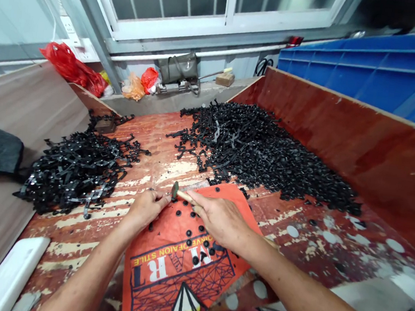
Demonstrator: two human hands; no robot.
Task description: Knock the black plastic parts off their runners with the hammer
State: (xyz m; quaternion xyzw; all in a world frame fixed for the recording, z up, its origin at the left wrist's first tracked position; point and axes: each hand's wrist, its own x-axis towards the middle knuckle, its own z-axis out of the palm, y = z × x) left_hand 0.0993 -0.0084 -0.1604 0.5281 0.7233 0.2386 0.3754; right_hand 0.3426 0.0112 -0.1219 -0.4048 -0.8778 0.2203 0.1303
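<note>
My right hand [222, 218] is closed around the light wooden handle of a small hammer [187, 196]. The hammer's dark head points left, just beside the fingertips of my left hand [146, 207]. Thumb and forefinger of that left hand are pinched together near the hammer head; what they hold is too small to make out. Both hands are over an orange printed sheet [162, 242] with lettering on it. Scattered over this sheet are several small round black pieces [196, 260], mostly below and between the hands.
A heap of black linked parts [74, 170] lies at the left, and a larger heap of black parts [253, 146] at the back right. Wooden boards [326, 134] wall the worn red table. Beyond stand a blue crate [367, 69] and a dark green bag [180, 67].
</note>
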